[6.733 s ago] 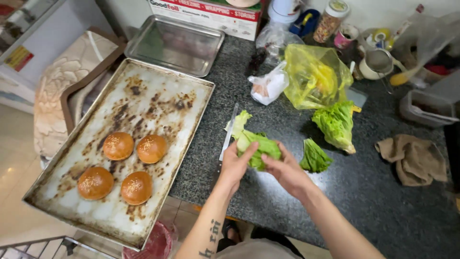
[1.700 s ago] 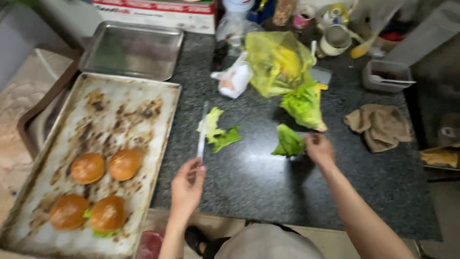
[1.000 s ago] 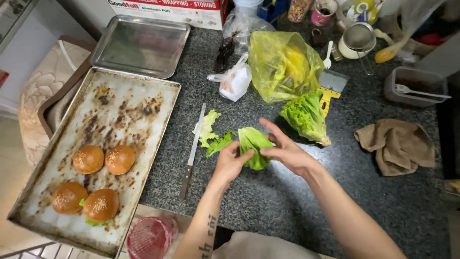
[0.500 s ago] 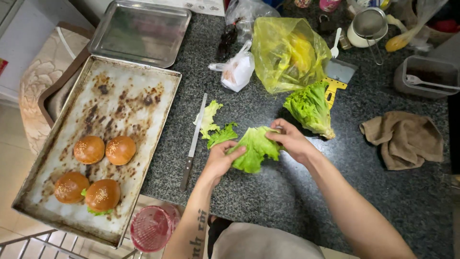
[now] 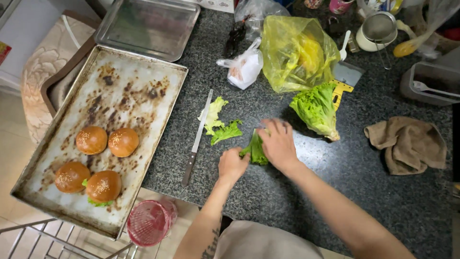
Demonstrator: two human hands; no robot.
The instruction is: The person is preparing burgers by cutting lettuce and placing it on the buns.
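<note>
Lettuce leaf point(image 5: 255, 149) lay on the dark speckled counter point(image 5: 297, 192), near the front edge, and both hands were on it. The left hand point(image 5: 233, 164) pinched the near left end of the leaf with curled fingers, almost closed. The right hand point(image 5: 278, 142) pressed flat on the leaf from above, its fingers spread a little and slightly blurred. Just left of the hands lay two torn lettuce pieces point(image 5: 219, 123) and a long knife point(image 5: 196, 140). A lettuce head point(image 5: 316, 109) sat to the right, touching a yellow plastic bag point(image 5: 298, 52). On the burnt baking tray point(image 5: 124, 91) at the far left sat four buns point(image 5: 98, 158).
</note>
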